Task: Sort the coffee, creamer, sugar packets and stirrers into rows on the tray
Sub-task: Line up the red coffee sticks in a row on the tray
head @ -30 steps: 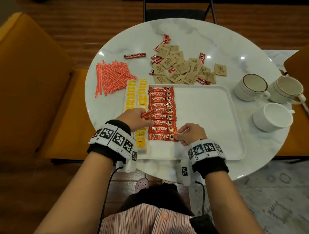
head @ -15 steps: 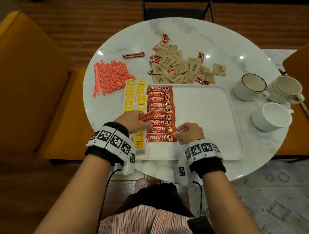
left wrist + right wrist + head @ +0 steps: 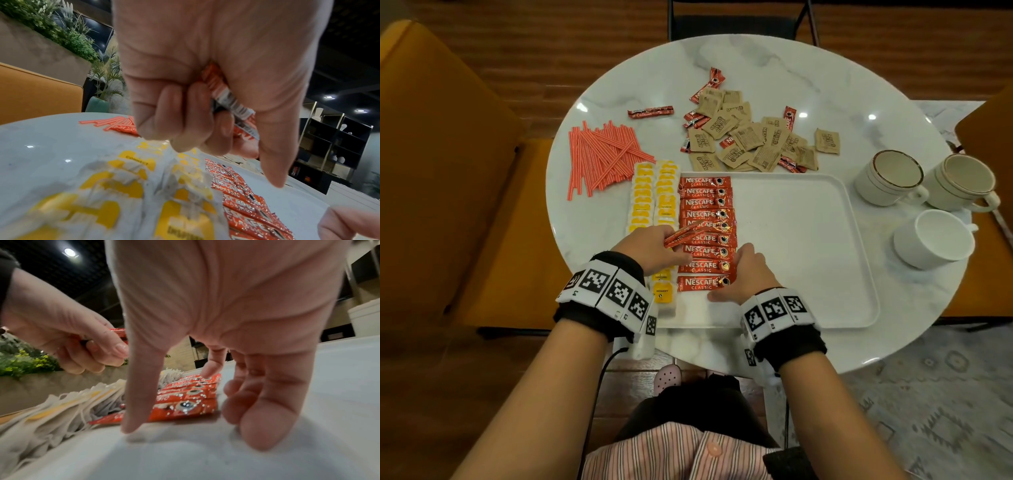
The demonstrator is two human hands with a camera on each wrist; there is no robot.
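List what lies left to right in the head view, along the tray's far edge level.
Stirrers → yellow packets → coffee sachet row → bare tray → cups.

The right hand (image 3: 748, 274) has shifted from the end of the nearest red Nescafe coffee stick (image 3: 703, 283) up along the column's right edge; its index finger now reaches 2 sticks farther up.

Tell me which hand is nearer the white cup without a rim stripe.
Right. The right hand rests on the tray, closer to the plain white cup; the left hand is beyond it, over the creamers.
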